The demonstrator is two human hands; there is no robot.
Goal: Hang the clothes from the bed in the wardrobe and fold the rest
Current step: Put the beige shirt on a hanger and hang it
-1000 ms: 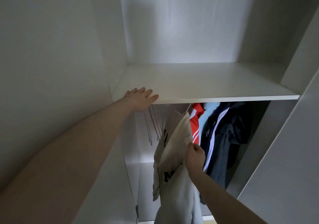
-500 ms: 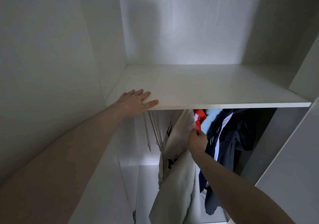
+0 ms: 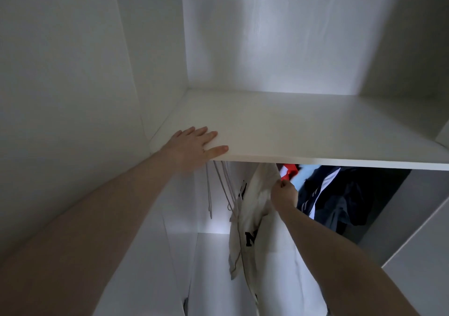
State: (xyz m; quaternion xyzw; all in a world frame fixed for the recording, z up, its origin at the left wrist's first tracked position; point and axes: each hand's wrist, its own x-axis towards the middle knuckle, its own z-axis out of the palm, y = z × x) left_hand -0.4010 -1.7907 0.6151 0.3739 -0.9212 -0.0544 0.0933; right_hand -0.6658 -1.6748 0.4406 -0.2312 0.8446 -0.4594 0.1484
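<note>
While the wardrobe is open:
Left hand [image 3: 194,145]: laid flat, fingers straight, on the shelf [image 3: 303,133] edge.
Right hand [image 3: 284,194]: clenched on the cream shirt [image 3: 252,218].
Shirt: hung below the shelf, between bare hangers [image 3: 223,186] and dark jacket [image 3: 340,194].

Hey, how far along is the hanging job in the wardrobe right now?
Done: a red garment and a dark jacket already hang under the shelf. In hand: the right hand grips the cream shirt up near the rail, which is hidden; the left hand rests flat on the shelf. Left: releasing it; the bed is out of view. Empty hangers wait.
</note>
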